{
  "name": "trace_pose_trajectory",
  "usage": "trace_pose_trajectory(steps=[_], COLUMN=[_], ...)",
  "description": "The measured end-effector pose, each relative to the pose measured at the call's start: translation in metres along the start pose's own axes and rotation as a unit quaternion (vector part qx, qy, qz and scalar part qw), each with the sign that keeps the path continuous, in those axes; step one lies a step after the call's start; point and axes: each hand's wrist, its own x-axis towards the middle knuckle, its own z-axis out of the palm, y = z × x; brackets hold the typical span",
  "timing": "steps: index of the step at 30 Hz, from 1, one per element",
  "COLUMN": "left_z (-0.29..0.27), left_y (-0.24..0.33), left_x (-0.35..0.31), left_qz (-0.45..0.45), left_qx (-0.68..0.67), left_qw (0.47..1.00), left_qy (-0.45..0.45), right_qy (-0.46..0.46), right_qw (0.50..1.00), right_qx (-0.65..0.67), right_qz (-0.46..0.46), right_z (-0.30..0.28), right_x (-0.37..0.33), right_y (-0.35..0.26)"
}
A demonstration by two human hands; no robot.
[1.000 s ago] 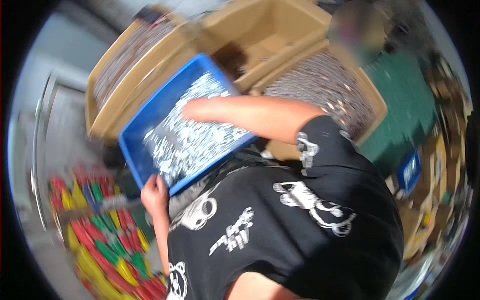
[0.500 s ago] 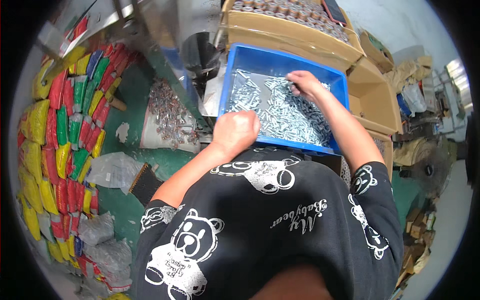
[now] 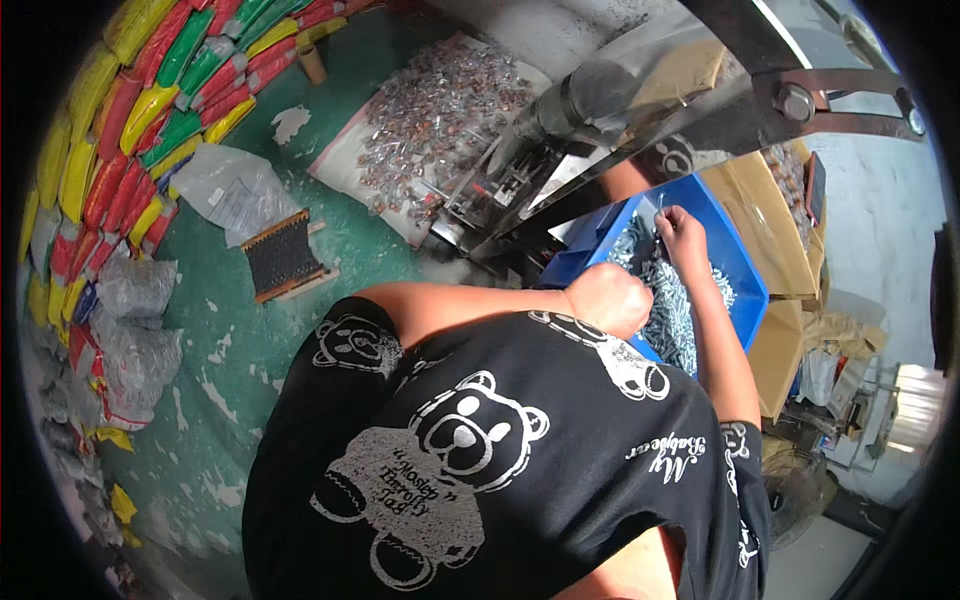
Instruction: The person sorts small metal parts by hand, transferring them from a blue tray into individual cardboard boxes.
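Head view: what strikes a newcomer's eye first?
Probably the bright blue bin of metal pins right of centre, with the left hand and right hand at it. Next, the red, yellow and green bags piled at upper left. Between them, a heap of small parts on a pale sheet.

View swung since 0.5 s ago; clock from picture centre. Blue bin (image 3: pixel 728 245): 1 to nearly 3 o'clock. Left grip (image 3: pixel 612 298): 12 to 3 o'clock. Right grip (image 3: pixel 684 238): between 1 and 2, now past 2, nearer the left. Floor heap (image 3: pixel 445 115): 10 to 12. Coloured bags (image 3: pixel 155 120): 9 to 10. Fan (image 3: pixel 795 490): 3 to 4.
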Motion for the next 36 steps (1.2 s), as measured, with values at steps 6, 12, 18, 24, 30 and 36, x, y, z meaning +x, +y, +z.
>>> trace_pose_trajectory(steps=[6,12,18,24,30,36], left_z=[-0.001,-0.002,-0.01,0.004,0.007,0.012], left_y=[0.0,0.011,0.024,0.027,0.039,0.044], left_x=[0.004,0.01,0.016,0.008,0.02,0.018], left_qz=[-0.005,-0.02,-0.126,-0.131,-0.124,-0.148], left_qx=[0.052,0.042,0.092,0.181,0.21,0.209], left_qw=[0.998,0.997,0.983,0.974,0.967,0.964], left_qy=[-0.038,-0.064,-0.099,-0.038,-0.065,-0.072], right_qy=[-0.057,0.042,0.092,0.337,0.308,0.203], right_qw=[0.977,0.975,0.909,0.841,0.804,0.811], right_qx=[0.2,0.215,0.396,0.376,-0.091,-0.244], right_qz=[0.04,-0.037,0.095,0.196,0.5,0.492], right_z=[-0.037,-0.017,-0.072,-0.11,-0.081,-0.051], right_x=[0.028,0.078,-0.08,-0.247,-0.404,-0.432], right_y=[-0.122,-0.071,-0.017,0.076,0.198,0.274])
